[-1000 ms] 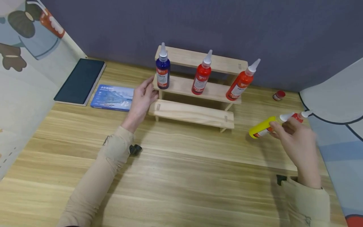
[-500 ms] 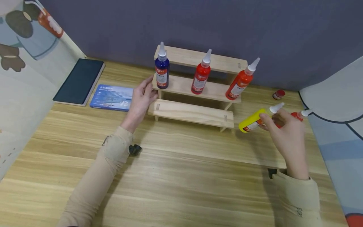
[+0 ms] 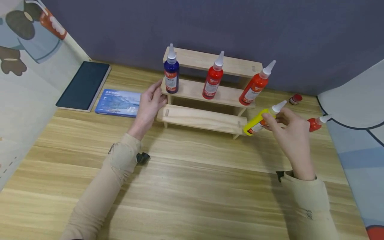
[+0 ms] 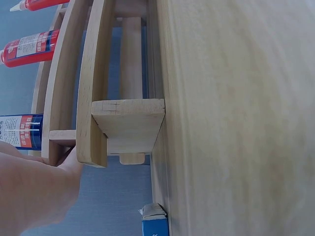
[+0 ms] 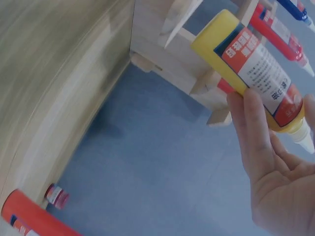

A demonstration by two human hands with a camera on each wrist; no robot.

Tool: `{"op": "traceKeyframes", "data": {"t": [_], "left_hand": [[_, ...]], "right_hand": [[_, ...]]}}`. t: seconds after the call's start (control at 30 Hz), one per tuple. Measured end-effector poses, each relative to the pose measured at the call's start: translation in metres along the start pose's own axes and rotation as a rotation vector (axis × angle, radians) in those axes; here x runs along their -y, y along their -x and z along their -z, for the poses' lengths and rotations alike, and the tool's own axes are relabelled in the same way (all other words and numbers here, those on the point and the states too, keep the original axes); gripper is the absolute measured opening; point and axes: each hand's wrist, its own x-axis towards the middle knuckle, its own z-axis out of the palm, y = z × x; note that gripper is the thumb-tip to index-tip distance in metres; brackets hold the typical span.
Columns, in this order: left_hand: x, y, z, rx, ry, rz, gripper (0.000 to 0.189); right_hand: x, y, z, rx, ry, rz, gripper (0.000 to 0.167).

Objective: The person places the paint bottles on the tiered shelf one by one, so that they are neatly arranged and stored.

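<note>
My right hand (image 3: 289, 133) holds a yellow squeeze bottle of paint (image 3: 255, 123) between thumb and fingers. The bottle leans, its white nozzle up to the right and its base by the right end of the lowest tier of a wooden step rack (image 3: 204, 120). In the right wrist view the yellow bottle (image 5: 256, 69) hangs clear of the table. My left hand (image 3: 150, 105) grips the rack's left end at the middle tier. Along that tier stand a dark blue bottle (image 3: 171, 78), a red bottle (image 3: 212, 84) and an orange-red bottle (image 3: 254, 89).
Right of my right hand stands another red bottle (image 3: 314, 124), partly hidden. Behind it is a small red-lidded jar (image 3: 295, 99). A blue box (image 3: 118, 103) and a dark book (image 3: 84, 86) lie left of the rack. A grey-blue panel (image 3: 216, 26) rises behind.
My right hand has carried the yellow bottle left and away from me, from beside the far-right red bottle to the rack's lowest tier. My left hand stays on the rack.
</note>
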Motion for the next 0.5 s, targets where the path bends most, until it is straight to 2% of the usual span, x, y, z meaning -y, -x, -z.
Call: {"op": "traceKeyframes", "data": {"t": [0.5], "left_hand": [[0.001,-0.001,0.000,0.001,0.005,0.000,0.049]], "right_hand": [[0.007,-0.011,-0.025,-0.038,0.010,0.093,0.033]]}}
